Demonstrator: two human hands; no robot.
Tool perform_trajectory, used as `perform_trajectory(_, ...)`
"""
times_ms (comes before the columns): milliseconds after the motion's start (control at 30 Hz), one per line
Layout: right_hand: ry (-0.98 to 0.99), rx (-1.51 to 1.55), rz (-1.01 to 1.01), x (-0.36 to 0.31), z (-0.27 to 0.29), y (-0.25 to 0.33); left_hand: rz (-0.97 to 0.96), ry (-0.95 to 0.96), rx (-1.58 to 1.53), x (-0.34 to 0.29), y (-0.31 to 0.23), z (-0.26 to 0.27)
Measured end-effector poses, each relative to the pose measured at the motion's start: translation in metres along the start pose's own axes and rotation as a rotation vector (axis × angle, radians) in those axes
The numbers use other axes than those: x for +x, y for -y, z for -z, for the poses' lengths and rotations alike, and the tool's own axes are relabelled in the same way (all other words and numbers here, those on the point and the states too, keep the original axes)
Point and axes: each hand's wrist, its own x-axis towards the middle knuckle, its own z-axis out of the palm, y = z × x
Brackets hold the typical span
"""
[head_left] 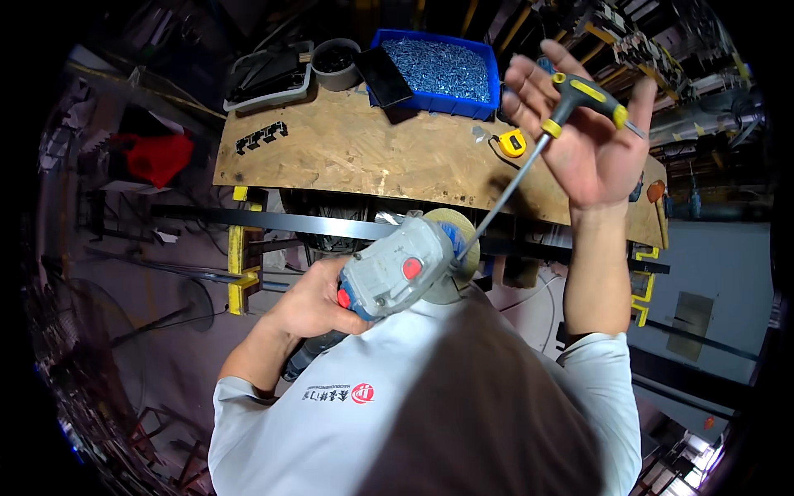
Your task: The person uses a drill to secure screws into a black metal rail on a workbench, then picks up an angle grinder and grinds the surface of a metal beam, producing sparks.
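The left hand (310,302) is wrapped round the body of a power tool (393,269), mid-view: scuffed grey casing, rounded, with red round parts. Its long axis runs from 8 to 2 o'clock, head toward 2, where a flat, tan disc (447,217) with a blue centre sits. At 2 o'clock the right hand (591,169) has its fingers spread, palm showing, the black-and-yellow handle of a T-handled driver (571,95) across it. The driver's slim metal shaft points toward 7, ending by the disc; contact I cannot tell. Beyond, a smooth metal strip (331,225) passes behind the power tool. On the flaky wooden tabletop (347,157), a blue bin (434,105) of small shiny pieces stands at 12, a yellow tape measure (512,144) between 1 and 2.
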Motion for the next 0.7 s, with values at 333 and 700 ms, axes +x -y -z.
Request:
perform_trajectory(333, -0.034, -0.367, -0.413, -0.089, 0.008, -0.112, -0.009, -0.068, -0.079, 0.001, -0.005, 0.000)
perform_trajectory(700, 0.118, -0.256, -0.138, -0.088, -0.009, -0.136, 0.281, 0.027, -0.313, 0.017, -0.008, 0.014)
